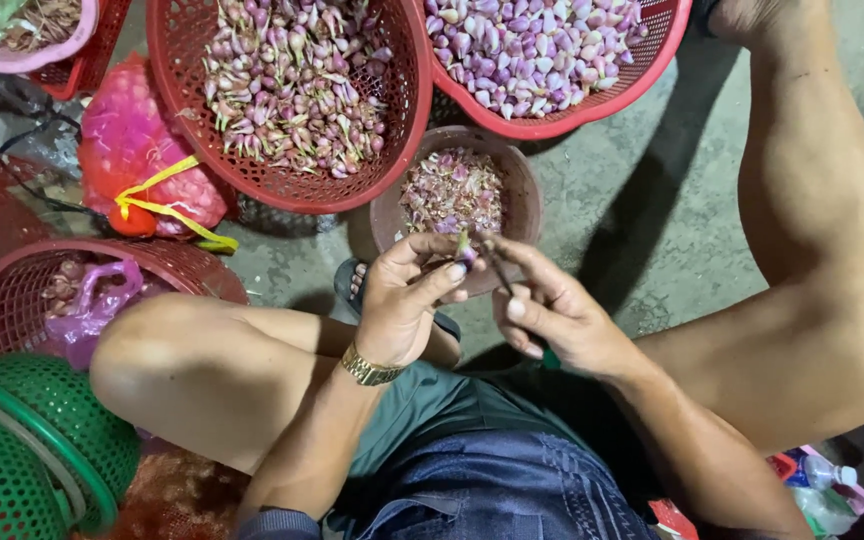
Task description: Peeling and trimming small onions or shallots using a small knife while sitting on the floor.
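You sit cross-legged on a concrete floor [652, 200], looking down at your two hands in the middle of the frame. Your left hand [407, 300], with a gold watch [369, 368] on its wrist, pinches a small purple shallot [465, 250] between thumb and fingertips, closed on it. Your right hand [552, 315] is just beside it, curled around a thin dark knife [500, 272] whose tip meets the shallot; its green handle end pokes out below your palm. The hands are close together, nearly touching at the fingertips.

Directly above your hands sits a brown bowl [522, 190] holding a heap of trimmed skins and ends. Above that, at top centre, a red basket [282, 185] is piled with shallots that have roots and papery tips on them. At the upper right, a second red basket [562, 125] holds smoother, cleaner-looking purple bulbs.

Judging by those piles, a good share looks already trimmed, yet the untrimmed basket remains heaped, so much appears left.

At the left, a pink net sack [142, 150] tied with yellow string lies on the floor, with another red basket [22, 290] below it holding a purple plastic bag. Green baskets [22, 450] are stacked at the lower left. Small bottles [822, 480] lie at the lower right.
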